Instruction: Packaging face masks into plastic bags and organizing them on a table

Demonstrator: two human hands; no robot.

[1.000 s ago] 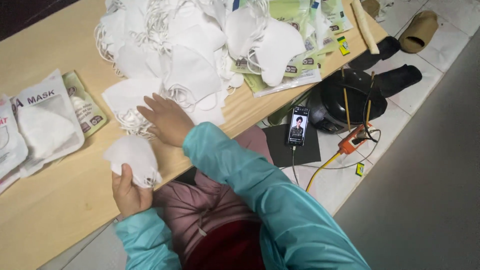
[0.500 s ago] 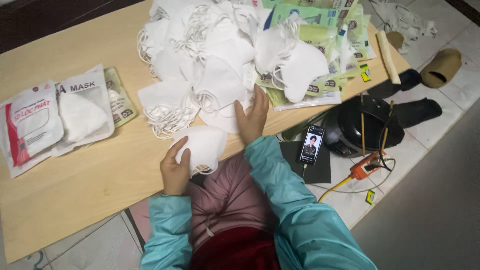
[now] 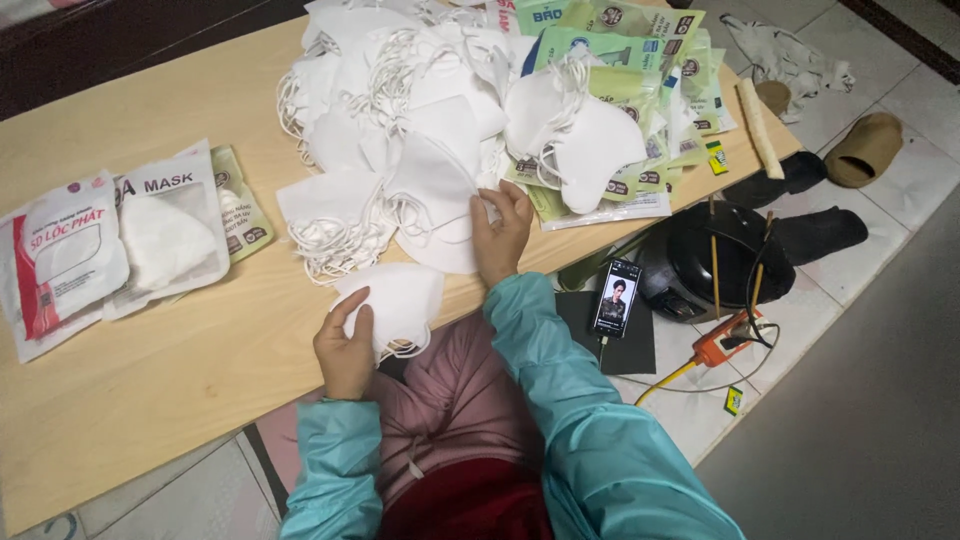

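My left hand grips a folded white face mask at the near edge of a low wooden table. My right hand rests with fingers spread on the near side of a big heap of loose white masks, touching one of them. Both arms wear teal sleeves. Packaged masks in clear wrappers lie at the table's left.
Green-and-white empty wrappers are stacked behind the heap on the right. On the tiled floor to the right lie a lit phone on a dark pad, a black round appliance with sticks, an orange cable, and slippers.
My left hand has carried its mask from the table's left part toward the middle edge. My right hand moved right and onto the pile. The view shifted, so everything sits further left.
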